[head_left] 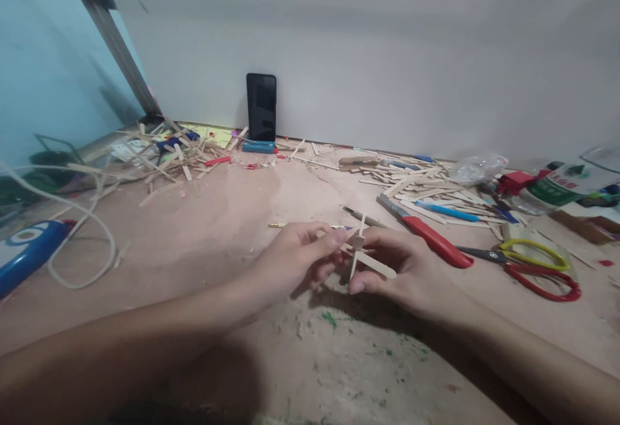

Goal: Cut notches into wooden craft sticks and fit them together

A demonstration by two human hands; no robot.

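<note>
Both hands meet over the middle of the table around a small craft-stick model [375, 263] made of crossed flat wooden pieces. My left hand [310, 254] pinches its left end between thumb and fingers. My right hand [402, 267] grips it from the right, thumb below and fingers curled behind. One piece stands upright and another juts toward my right palm. My fingers hide part of the joint. Just behind the hands lie a thin pencil [278, 225] and a dark-tipped craft knife [363, 216], both partly covered.
To the right lie a red-handled cutter [436, 241], scissors [537, 270], a blue pen [445, 210], a pile of craft sticks [411, 183] and a plastic bottle [562, 183]. A phone [262, 108] leans at the back. On the left are more sticks [181, 154], a cable [109, 231] and a blue object [29, 254].
</note>
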